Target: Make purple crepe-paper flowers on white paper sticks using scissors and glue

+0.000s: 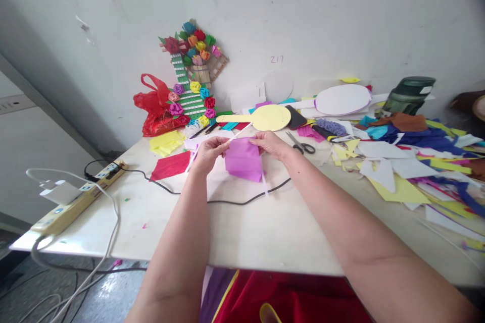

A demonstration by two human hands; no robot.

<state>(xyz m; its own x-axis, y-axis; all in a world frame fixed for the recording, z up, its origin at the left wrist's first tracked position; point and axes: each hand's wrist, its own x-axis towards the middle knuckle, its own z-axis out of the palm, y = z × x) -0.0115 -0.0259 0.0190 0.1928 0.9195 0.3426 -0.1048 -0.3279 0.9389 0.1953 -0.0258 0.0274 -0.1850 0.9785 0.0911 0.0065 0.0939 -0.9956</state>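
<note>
A purple sheet of crepe paper hangs between my two hands above the table. My left hand pinches its upper left corner, and a thin white strip runs up from those fingers. At the upper right corner, my right hand is closed on the same sheet. Another pale strip dangles below the sheet's right side. Left of my left hand lies a red paper piece. Beyond the hands rests a yellow paddle-shaped cutout. Black-handled scissors lie just right of my right hand.
Paper scraps cover the table's right side near a dark green bottle. A power strip with a white charger sits at the left edge. A black cable crosses the tabletop. Paper flowers and a red bag stand behind.
</note>
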